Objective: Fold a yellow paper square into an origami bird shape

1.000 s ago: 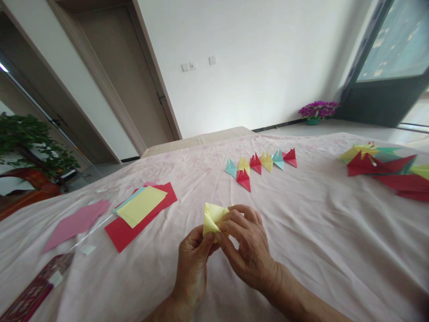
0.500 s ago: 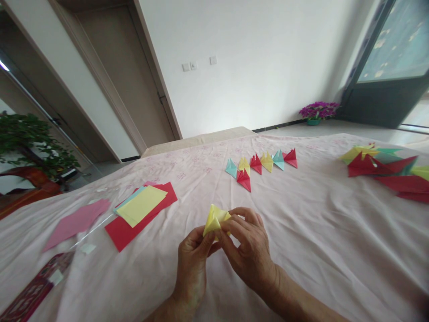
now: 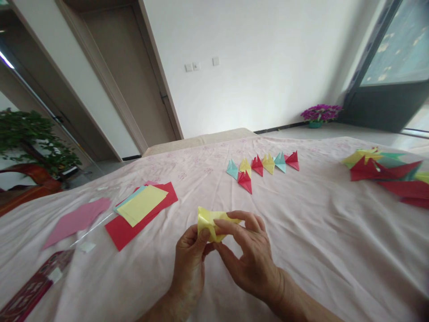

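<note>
Creased, glossy yellow paper [image 3: 212, 219] near the surface's [image 3: 301, 250] front edge, both hands' grip pinched on it.

From where I stand, this looks like a room in a home. A pale pink flowered cloth [image 3: 321, 232] covers the broad surface, and a brown door [image 3: 125, 67] is set in the plain white wall [image 3: 254, 58], near some wall switches [image 3: 192, 67]. A leafy green plant [image 3: 28, 134] grows by curved reddish-brown wooden furniture [image 3: 33, 179], and purple flowers [image 3: 321, 112] brighten the floor by the far wall.
</note>
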The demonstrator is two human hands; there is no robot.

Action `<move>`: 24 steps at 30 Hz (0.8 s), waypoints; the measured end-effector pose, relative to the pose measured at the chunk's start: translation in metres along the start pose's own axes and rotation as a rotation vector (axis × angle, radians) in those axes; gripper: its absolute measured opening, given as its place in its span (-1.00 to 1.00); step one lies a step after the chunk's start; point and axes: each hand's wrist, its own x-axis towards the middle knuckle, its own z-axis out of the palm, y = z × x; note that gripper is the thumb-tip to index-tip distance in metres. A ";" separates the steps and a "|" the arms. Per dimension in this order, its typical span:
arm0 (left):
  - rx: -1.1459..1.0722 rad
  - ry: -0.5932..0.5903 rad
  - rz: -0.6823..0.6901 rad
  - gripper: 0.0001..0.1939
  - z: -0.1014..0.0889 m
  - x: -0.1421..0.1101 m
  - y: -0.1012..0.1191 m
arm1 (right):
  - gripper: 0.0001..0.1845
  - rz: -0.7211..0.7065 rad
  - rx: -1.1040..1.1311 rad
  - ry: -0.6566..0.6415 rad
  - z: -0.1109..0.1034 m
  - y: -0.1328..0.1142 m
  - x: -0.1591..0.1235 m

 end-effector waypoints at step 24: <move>0.127 0.018 -0.077 -0.71 0.001 0.004 0.008 | -0.50 0.036 0.182 -0.110 -0.002 0.018 0.005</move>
